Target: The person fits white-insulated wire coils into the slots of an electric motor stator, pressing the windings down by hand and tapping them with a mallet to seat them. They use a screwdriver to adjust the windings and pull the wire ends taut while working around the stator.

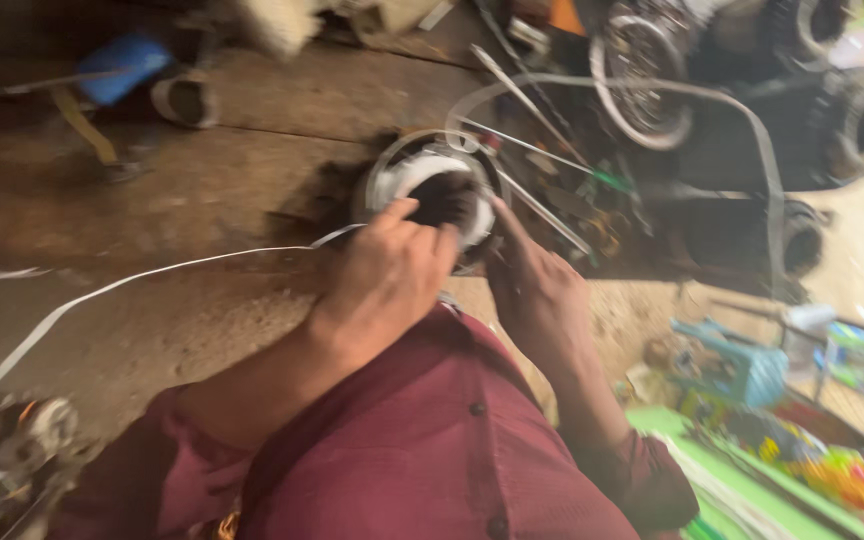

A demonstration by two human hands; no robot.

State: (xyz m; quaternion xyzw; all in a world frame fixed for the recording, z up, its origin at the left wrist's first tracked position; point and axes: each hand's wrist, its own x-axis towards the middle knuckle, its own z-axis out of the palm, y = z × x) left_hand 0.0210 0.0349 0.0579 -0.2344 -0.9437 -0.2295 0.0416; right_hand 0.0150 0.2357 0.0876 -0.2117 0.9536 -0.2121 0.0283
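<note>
Maroon shirt (422, 450) fills the foreground; left hand (387, 275) grips the round white-taped coil (437, 195) (blurred) on the wooden bench (152, 210), right hand (537, 290) touching its edge, white tape (102, 295) trailing left.

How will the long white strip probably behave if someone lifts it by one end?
The white strip is thin, flat and lies in loose curves, so it probably flops and feels light. Near the left hand it loops around a round part, suggesting some springiness.
</note>
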